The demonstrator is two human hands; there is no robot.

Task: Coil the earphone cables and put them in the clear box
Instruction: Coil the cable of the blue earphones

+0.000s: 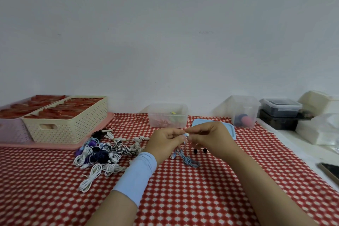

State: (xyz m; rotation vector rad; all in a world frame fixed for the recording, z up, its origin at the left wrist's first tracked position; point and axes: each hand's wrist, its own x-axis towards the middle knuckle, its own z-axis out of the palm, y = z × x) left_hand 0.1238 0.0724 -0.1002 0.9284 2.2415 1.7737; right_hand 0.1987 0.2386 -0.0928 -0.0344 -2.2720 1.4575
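Observation:
My left hand [165,141] and my right hand [211,138] meet above the table and pinch the upper end of a blue earphone cable [189,160]. Its tangled lower part lies on the red checked cloth, with one earbud hanging just under my left hand. A pile of coiled white, black and purple earphones [104,154] sits to the left of my hands. The clear box [167,115] stands open behind my hands, holding a few coloured cables. Its blue lid [230,131] lies to its right, partly hidden by my right hand.
A cream basket [69,126] of red items stands on a pink tray at the back left. Another clear container [244,112] and stacked dark boxes [280,113] stand at the back right. Two small black earbuds [200,151] lie under my right hand. A phone [330,170] lies at the right edge.

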